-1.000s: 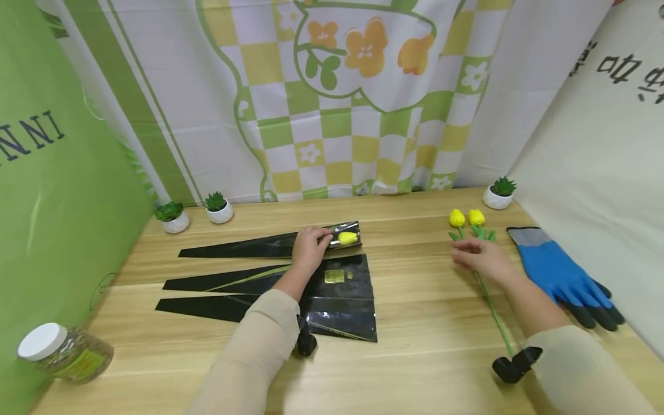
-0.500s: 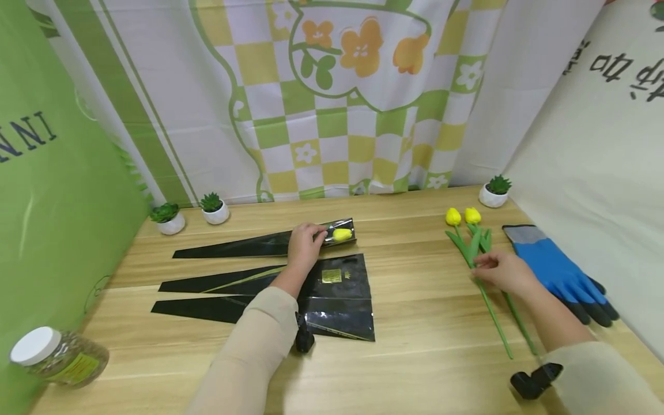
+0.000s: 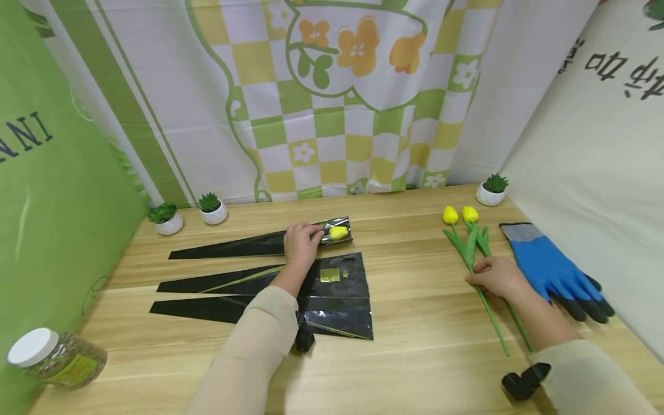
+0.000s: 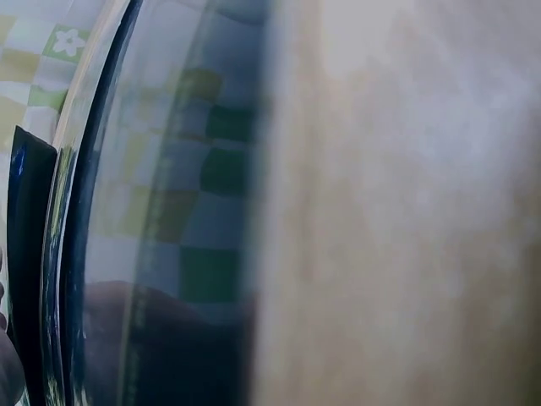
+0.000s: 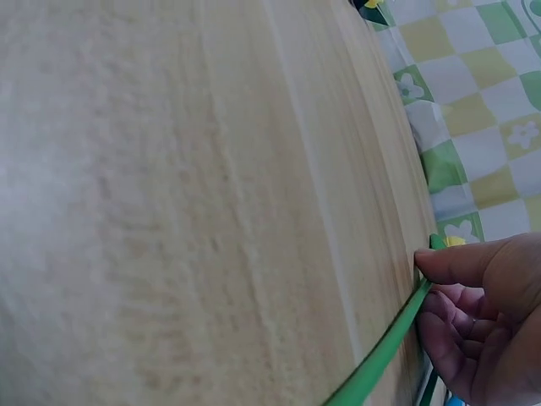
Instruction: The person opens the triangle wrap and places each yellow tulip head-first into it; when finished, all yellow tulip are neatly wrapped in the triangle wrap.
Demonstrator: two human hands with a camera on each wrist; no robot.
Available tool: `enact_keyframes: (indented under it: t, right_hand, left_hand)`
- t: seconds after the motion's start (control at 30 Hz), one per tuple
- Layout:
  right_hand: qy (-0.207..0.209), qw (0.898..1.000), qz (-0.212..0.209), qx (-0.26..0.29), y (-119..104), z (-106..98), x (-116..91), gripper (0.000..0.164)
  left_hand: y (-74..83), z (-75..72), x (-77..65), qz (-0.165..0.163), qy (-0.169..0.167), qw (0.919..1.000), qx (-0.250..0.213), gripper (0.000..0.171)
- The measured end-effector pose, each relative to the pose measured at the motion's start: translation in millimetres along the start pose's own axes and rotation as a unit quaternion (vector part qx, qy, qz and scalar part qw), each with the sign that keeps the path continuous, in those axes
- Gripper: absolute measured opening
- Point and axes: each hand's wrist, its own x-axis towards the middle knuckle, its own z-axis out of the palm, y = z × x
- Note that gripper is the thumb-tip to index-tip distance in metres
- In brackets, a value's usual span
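Observation:
My left hand [image 3: 301, 245] rests on a narrow black flower sleeve [image 3: 223, 248], thumb and fingers pinching it near its wide end. A yellow tulip [image 3: 339, 233] lies inside that sleeve, its bloom showing past my fingertips; the stem is hidden. On the right, two more artificial tulips lie on the table. My right hand [image 3: 500, 276] pinches the stem of the left tulip [image 3: 450, 215] below its leaves. The other tulip [image 3: 470, 214] passes partly beneath that hand. Thumb and curled fingers close about the green stem [image 5: 372, 372] in the right wrist view.
More black sleeves [image 3: 332, 305] lie flat below the left hand. Blue gloves [image 3: 552, 265] are beside the right forearm. Small potted succulents [image 3: 212, 209] stand along the back edge, and a white-lidded jar [image 3: 72, 357] lies at the front left.
My right hand has moved down from the tulips' leaves to the stem, uncovering the leaves. The left hand stays on the sleeve. The head view has shifted slightly.

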Motion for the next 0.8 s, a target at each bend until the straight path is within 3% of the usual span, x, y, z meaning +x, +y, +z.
enact_keyframes:
  t: [0.5,0.8]
  right_hand:
    - [0.011,1.0,0.013,0.024,-7,6,1,0.049]
    - [0.013,0.999,0.003,0.033,-9,11,4,0.047]
  left_hand:
    - [-2.7,-1.0,-7.8,0.001,-0.024,0.9996,0.011,0.027]
    - [1.6,-4.1,-15.6,0.048,0.002,0.9981,-0.037,0.028]
